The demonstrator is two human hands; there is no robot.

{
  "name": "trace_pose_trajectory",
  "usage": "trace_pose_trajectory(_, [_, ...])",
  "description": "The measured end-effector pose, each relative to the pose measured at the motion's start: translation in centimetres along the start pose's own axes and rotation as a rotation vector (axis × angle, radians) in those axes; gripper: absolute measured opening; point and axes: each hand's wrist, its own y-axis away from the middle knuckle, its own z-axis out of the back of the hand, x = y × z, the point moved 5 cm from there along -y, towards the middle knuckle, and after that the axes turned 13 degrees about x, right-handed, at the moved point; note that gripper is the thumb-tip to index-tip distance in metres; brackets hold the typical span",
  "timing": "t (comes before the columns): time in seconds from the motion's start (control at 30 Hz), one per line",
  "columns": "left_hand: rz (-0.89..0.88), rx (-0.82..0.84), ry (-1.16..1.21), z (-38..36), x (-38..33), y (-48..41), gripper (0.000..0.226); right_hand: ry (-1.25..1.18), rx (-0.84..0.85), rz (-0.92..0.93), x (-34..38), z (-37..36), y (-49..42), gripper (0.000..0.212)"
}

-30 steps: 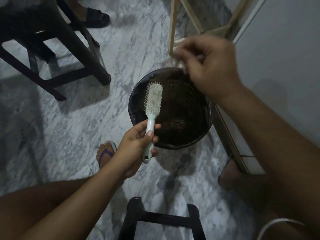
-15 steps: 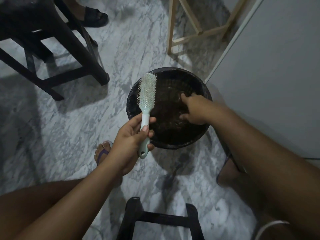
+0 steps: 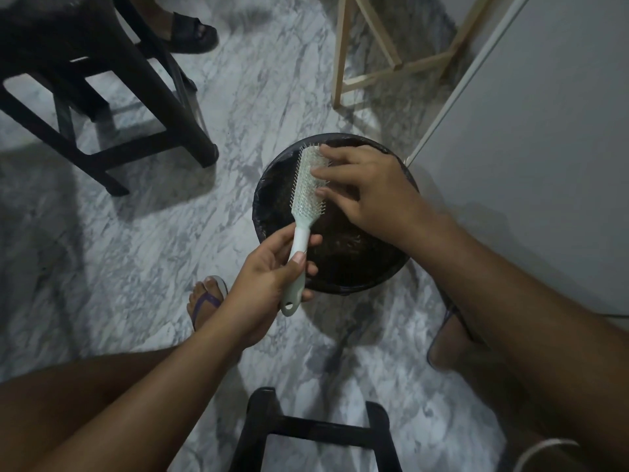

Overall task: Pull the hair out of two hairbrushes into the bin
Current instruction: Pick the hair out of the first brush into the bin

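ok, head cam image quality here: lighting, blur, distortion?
Head view: dim overall, the bin interior nearly black, contents unreadable; soft shadows beside the black stool on the marble floor; wide-angle bends straight edges; hairbrush, left hand and right hand sharp, no glare.

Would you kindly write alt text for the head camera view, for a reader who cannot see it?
Seen from above, a person's left hand grips the handle of a pale green hairbrush over a dark round bin, while the right hand touches its bristles. The bin stands on a marble floor.
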Motion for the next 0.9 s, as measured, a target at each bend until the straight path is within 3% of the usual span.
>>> trace_pose_trajectory(0.1, [-0.014, 0.021, -0.038, 0.2, -0.2, 0.0, 0.043, -0.007, -0.115, 0.037, 0.2, 0.5, 0.2, 0.022])
trace_pose_trajectory(0.33, [0.028, 0.056, 0.011, 0.0, 0.8, 0.0, 0.042, -0.004, -0.116, -0.028, 0.4, 2.1, -0.1, 0.013])
trace_pose_trajectory(0.57, [0.046, 0.023, 0.051, 0.2, 0.6, -0.2, 0.041, -0.102, -0.422, -0.241, -3.1, 9.0, 0.2, 0.013])
trace_pose_trajectory(0.63, [0.036, 0.016, 0.053, 0.4, 0.5, -0.2, 0.042, -0.058, -0.300, -0.372, -4.7, 8.3, 0.8, 0.012])
trace_pose_trajectory(0.73, [0.029, 0.019, 0.034, 0.2, 0.3, -0.2, 0.042, 0.033, 0.111, -0.563, -6.2, 4.6, 2.0, 0.022])
trace_pose_trajectory(0.8, [0.027, 0.021, 0.031, 0.1, 0.4, -0.2, 0.042, 0.021, 0.218, -0.446, -4.9, 2.9, 2.0, 0.041])
trace_pose_trajectory(0.9, [0.020, 0.030, 0.037, -0.1, 0.3, -0.3, 0.043, -0.058, 0.095, -0.199, -1.7, 3.2, 0.9, 0.038])
